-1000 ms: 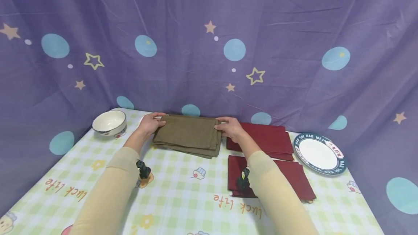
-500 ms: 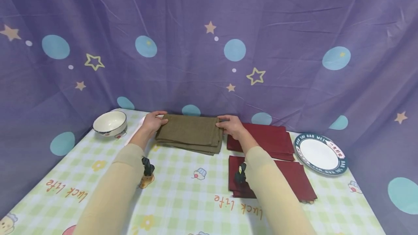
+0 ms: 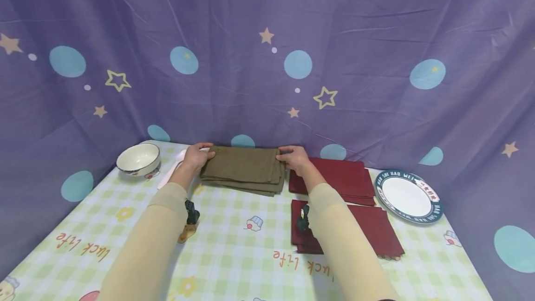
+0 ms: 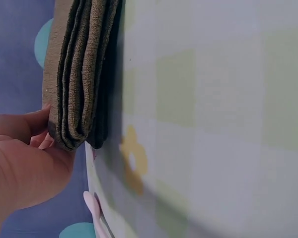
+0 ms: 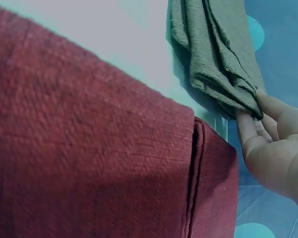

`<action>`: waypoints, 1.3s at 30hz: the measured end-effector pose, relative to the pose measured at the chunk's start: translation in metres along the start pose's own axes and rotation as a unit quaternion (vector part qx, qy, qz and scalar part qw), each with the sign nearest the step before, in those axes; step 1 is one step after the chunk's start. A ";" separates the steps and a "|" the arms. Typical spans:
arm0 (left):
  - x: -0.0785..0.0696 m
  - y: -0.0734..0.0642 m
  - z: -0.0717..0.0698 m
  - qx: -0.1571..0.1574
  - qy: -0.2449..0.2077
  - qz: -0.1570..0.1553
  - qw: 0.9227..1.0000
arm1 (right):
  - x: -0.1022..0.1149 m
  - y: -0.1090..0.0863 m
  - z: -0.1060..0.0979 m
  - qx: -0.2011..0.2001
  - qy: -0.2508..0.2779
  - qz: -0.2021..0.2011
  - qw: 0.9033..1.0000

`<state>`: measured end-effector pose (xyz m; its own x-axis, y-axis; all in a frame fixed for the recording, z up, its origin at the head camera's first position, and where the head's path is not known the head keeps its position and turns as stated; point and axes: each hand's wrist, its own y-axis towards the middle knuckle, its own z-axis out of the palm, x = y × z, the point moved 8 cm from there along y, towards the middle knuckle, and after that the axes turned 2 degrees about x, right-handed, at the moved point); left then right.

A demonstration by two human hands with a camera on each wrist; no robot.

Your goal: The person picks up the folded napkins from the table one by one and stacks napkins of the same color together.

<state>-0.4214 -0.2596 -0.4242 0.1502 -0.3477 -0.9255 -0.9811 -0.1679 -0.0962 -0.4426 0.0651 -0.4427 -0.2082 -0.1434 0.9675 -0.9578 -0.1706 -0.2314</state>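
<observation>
1. The brown cloth (image 3: 240, 165) was held between the left hand (image 3: 195, 156) and right hand (image 3: 296, 158) — far corners pinched by fingers of both.
2. It was seemingly being straightened.
3. An even release was probably called for.

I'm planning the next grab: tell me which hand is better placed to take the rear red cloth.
Likely the right hand: it pinches the right end of the brown stack, beside the rear red cloth. The left hand holds the opposite end, with that stack between it and the red cloth.

Olive-brown cloth (image 3: 240, 164), green-checked tablecloth (image 3: 225, 231)
</observation>
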 end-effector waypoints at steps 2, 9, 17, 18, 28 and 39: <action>0.004 0.001 0.000 0.002 0.004 -0.009 1.000 | -0.001 0.000 0.001 -0.002 -0.001 0.006 1.000; 0.010 0.003 -0.003 0.010 0.002 -0.011 1.000 | -0.001 -0.002 -0.004 0.004 0.012 0.008 1.000; 0.016 0.002 -0.012 0.010 -0.051 -0.020 0.998 | 0.005 -0.008 -0.018 0.003 0.038 -0.002 0.999; 0.016 0.001 -0.014 0.012 -0.063 -0.023 0.998 | 0.006 -0.009 -0.019 0.004 0.039 -0.002 0.999; 0.013 -0.006 -0.028 0.017 -0.129 -0.024 0.991 | 0.011 -0.011 -0.036 0.025 0.047 -0.013 0.998; 0.001 -0.016 -0.028 0.041 -0.129 0.001 0.991 | 0.005 -0.021 -0.052 0.038 0.037 -0.026 0.998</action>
<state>-0.4018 -0.2832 -0.4132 0.1219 -0.0982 -0.9877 -0.9896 -0.0889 -0.1133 -0.4343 0.1189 -0.4272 -0.1756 -0.0604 0.9826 -0.9502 -0.2507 -0.1852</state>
